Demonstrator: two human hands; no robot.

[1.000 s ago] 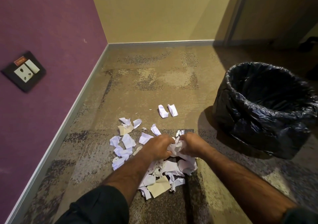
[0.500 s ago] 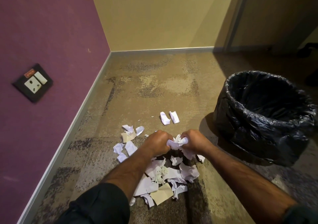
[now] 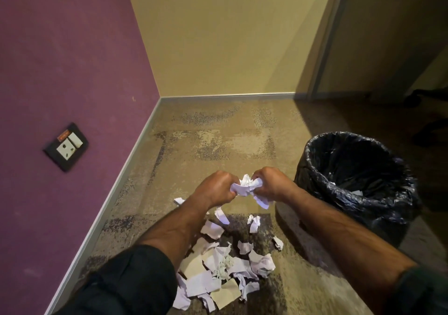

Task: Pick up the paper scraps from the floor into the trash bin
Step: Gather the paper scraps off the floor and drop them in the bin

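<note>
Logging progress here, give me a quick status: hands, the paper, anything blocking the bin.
Left hand and right hand both shut on one paper wad, lifted. Scrap pile remains on carpet. Trash bin to the right, nothing in between.

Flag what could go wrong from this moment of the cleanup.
Both hands, left hand and right hand, squeeze one loose wad of scraps; a piece dangling below it may drop before reaching the trash bin. The pile on the carpet remains, so several more trips look likely.
</note>
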